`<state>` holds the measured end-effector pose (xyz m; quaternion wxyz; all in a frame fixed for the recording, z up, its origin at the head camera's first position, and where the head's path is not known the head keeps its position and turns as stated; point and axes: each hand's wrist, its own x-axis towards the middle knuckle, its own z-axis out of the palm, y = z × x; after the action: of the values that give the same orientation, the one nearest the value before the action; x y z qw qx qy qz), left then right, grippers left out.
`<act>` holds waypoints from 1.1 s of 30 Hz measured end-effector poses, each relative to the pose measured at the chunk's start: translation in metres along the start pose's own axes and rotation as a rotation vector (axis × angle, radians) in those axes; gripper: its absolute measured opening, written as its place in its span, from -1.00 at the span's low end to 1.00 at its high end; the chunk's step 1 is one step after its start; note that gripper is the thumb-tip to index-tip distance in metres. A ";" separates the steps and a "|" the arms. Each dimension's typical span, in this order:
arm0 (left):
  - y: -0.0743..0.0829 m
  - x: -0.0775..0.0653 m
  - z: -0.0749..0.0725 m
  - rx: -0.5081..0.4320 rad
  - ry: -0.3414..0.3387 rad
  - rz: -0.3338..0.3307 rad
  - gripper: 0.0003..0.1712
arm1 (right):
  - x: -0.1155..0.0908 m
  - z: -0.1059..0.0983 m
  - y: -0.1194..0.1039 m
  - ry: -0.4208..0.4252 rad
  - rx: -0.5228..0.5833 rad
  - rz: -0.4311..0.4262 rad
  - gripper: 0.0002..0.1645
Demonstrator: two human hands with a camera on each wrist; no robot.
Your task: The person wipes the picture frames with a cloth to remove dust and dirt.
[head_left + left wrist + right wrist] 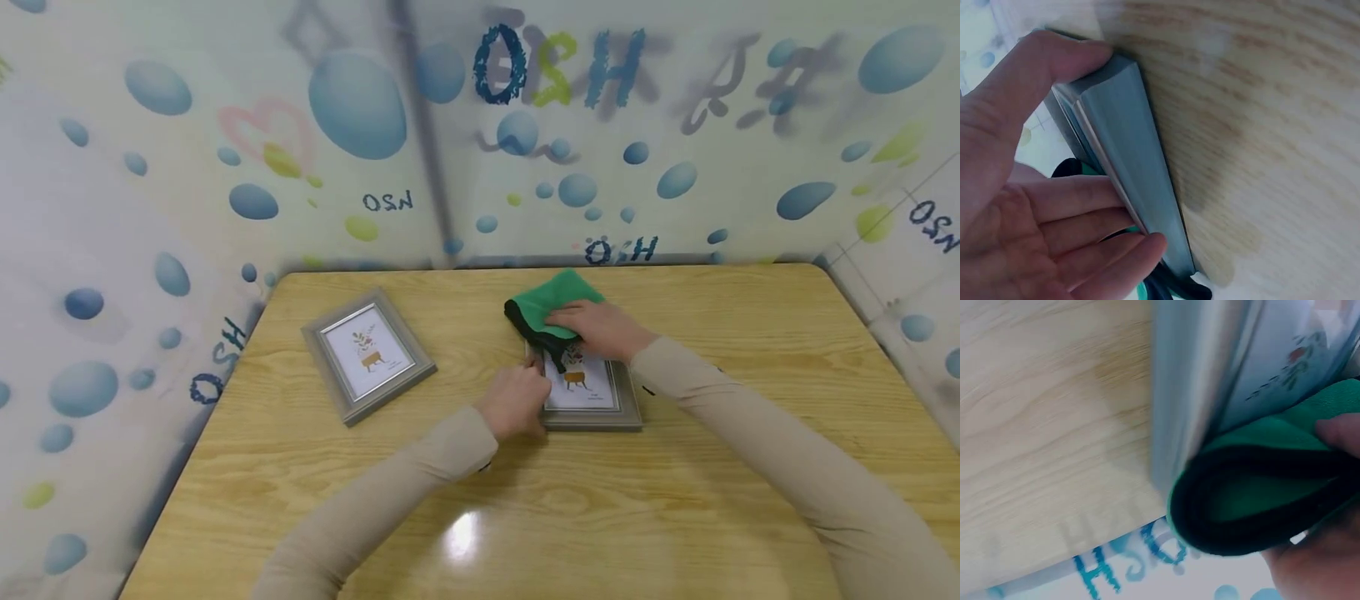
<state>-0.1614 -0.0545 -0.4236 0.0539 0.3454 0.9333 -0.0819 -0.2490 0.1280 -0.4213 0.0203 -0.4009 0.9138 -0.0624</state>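
Observation:
A grey picture frame (592, 422) lies face up on the table, with a print of a plant in an orange pot behind its glazing. My left hand (517, 401) holds the left side of this frame; in the left wrist view the thumb (1079, 57) sits at a corner and the fingers lie along the edge. Over the frame's far part lies a folded green cloth (551, 302) with black edging. My right hand (603, 330) grips the cloth against the frame, and the right wrist view shows the cloth's rounded fold (1241, 434) at the frame's border. The frame's far end is hidden under the cloth.
A second, matching picture frame (367, 354) lies face up and turned at an angle to the left. The wooden table (600, 517) ends at a back edge close beyond the cloth. Behind it hangs a white backdrop (465, 183) with blue spots and letters.

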 end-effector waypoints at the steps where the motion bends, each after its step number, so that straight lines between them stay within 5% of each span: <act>1: 0.000 0.000 0.000 -0.007 -0.005 -0.005 -0.48 | -0.003 0.000 0.003 0.012 -0.015 -0.001 -0.36; 8: 0.002 0.001 -0.001 0.008 -0.026 -0.018 -0.47 | -0.025 -0.003 0.026 0.000 -0.061 0.122 -0.43; 19: 0.004 0.003 0.002 -0.009 -0.008 -0.052 -0.42 | -0.043 0.000 0.050 -0.038 0.077 0.349 -0.40; 33: -0.019 0.007 0.003 -0.057 0.010 -0.106 -0.46 | -0.043 0.009 0.026 -0.030 -0.132 0.086 -0.38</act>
<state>-0.1794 -0.0650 -0.4258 0.0548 0.2943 0.9525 -0.0564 -0.2376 0.1762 -0.4342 0.0099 -0.3628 0.9318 0.0050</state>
